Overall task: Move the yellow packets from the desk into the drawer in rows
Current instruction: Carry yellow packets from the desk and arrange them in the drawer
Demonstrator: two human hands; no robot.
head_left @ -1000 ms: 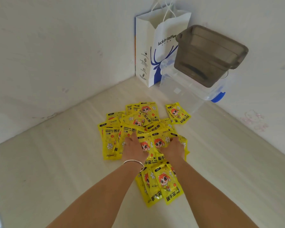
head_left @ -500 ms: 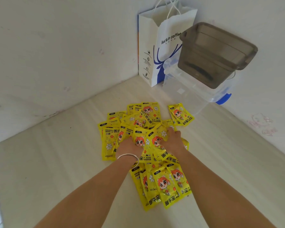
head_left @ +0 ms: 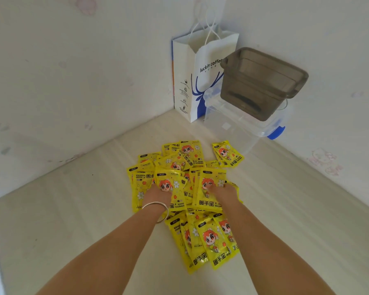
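1. While the yellow packets [head_left: 185,188] are lying in an overlapping heap on the pale tabletop [head_left: 51,220], we are reaching both arms into the middle of it.
2. Our left hand [head_left: 158,193], with a silver bangle [head_left: 157,209] at the wrist, is gripping one packet, fingers tucked under it.
3. Our right hand [head_left: 222,194] is pinching another packet, thumb on its face.
4. Behind the heap, in the corner, a white paper bag [head_left: 200,81] is standing beside a clear box [head_left: 239,128] carrying a smoky grey tub [head_left: 262,81].
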